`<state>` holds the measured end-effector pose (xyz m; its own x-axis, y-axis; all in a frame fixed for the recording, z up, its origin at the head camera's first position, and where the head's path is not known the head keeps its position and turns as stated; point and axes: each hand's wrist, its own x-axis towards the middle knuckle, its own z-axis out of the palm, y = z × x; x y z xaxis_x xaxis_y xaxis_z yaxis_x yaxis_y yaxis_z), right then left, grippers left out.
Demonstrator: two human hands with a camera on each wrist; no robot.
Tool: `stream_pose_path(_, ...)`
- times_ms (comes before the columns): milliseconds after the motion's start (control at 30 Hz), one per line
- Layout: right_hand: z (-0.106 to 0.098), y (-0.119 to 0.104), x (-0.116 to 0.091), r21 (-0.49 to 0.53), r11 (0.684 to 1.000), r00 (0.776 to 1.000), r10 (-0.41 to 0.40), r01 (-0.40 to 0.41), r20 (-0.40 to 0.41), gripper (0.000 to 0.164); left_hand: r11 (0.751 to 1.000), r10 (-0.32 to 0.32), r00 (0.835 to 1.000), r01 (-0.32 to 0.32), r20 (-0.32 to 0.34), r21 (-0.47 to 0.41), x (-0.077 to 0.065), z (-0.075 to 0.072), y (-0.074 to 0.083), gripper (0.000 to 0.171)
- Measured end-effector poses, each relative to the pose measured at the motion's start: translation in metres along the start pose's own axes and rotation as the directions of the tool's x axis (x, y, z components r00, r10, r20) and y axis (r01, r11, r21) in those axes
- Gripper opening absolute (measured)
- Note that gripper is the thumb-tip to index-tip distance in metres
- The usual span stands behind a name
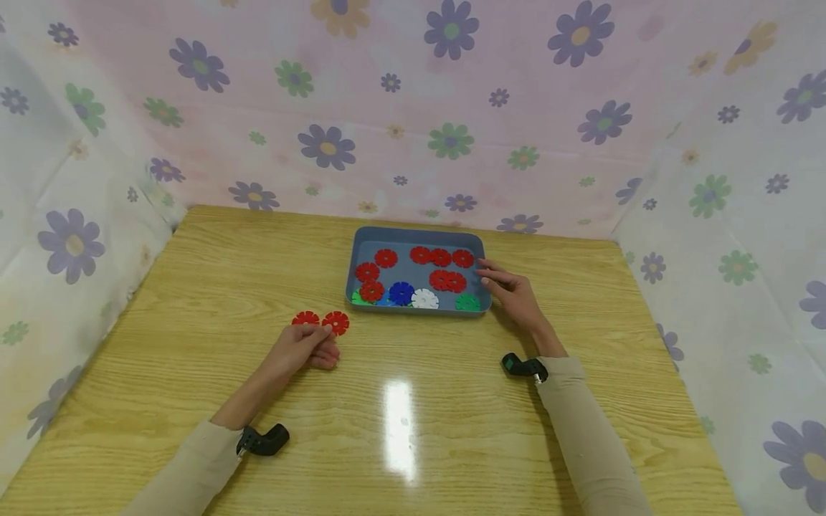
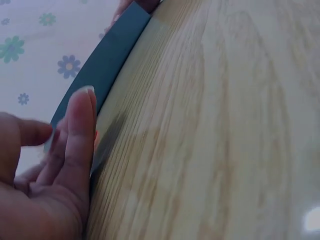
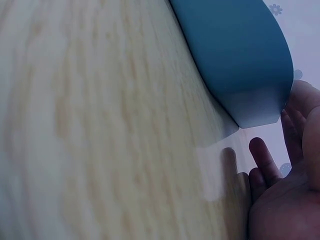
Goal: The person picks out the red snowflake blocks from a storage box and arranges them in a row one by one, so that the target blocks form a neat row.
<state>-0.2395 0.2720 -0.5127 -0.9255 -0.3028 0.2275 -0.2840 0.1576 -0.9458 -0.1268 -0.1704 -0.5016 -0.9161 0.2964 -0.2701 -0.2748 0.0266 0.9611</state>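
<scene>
In the head view, my left hand (image 1: pixel 302 350) pinches a red notched plastic disc (image 1: pixel 337 322) between thumb and fingers, left of the tray. A second red disc (image 1: pixel 305 317) shows just behind the same fingers; whether it is also held or lies on the table I cannot tell. My right hand (image 1: pixel 514 295) is at the right end of the blue-grey tray (image 1: pixel 419 310), fingers extended and fingertips at its rim. Red discs (image 1: pixel 462 259) are spread in the tray, with a blue disc (image 1: pixel 401 293), a white disc (image 1: pixel 424 299) and green discs (image 1: pixel 467 302) along its near side.
The tray stands on a wood-grain table (image 1: pixel 452 401), toward the far edge. Flower-printed cloth (image 1: pixel 400 143) hangs behind and on both sides. A black wrist camera (image 1: pixel 266 440) is on the left wrist, another camera (image 1: pixel 524 366) on the right. Light glares off the table's front middle.
</scene>
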Motion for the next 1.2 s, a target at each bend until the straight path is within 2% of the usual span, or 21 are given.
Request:
stream_pose_path(200, -0.001, 0.0, 0.0, 0.005, 1.0, 1.0, 0.007, -0.007, 0.005, 0.033, 0.999, 0.046, 0.997, -0.045, 0.068, -0.01, 0.012, -0.001, 0.002, 0.043)
stream_pose_path(333, -0.001, -0.001, 0.0, 0.016, 1.0, 1.0, 0.025, -0.025, -0.002, 0.033, 0.997, 0.071, 0.992, -0.071, 0.106, -0.004, 0.021, 0.002, 0.012, 0.044)
stream_pose_path(500, -0.001, 0.0, 0.0, 0.015, 1.0, 1.0, 0.027, -0.027, -0.005, 0.033, 0.988, 0.138, 0.965, -0.149, 0.223, 0.035, 0.032, 0.008, 0.036, 0.043)
stream_pose_path(600, -0.001, 0.0, 0.0, 0.015, 1.0, 1.0, 0.025, -0.025, -0.004, 0.032, 0.977, 0.186, 0.948, -0.207, 0.259, 0.055, 0.042, 0.015, 0.052, 0.043)
stream_pose_path(733, -0.001, -0.001, 0.001, 0.011, 1.0, 1.0, 0.024, -0.024, -0.003, 0.032, 0.968, 0.231, 0.938, -0.249, 0.257, 0.041, 0.057, 0.028, 0.066, 0.038)
stream_pose_path(900, -0.001, -0.002, 0.0, 0.02, 0.999, 1.0, 0.03, -0.03, -0.003, 0.032, 0.965, 0.256, 0.931, -0.263, 0.259, -0.005, 0.079, 0.045, 0.07, 0.039)
stream_pose_path(1133, -0.001, -0.002, 0.001, 0.027, 0.999, 0.999, 0.042, -0.042, 0.003, 0.033, 0.972, 0.228, 0.948, -0.234, 0.223, -0.001, 0.108, 0.061, 0.066, 0.043)
stream_pose_path(1200, -0.002, -0.002, 0.001, 0.031, 0.998, 0.999, 0.047, -0.047, 0.003, 0.034, 0.971, 0.228, 0.947, -0.237, 0.225, 0.012, 0.116, 0.066, 0.066, 0.042)
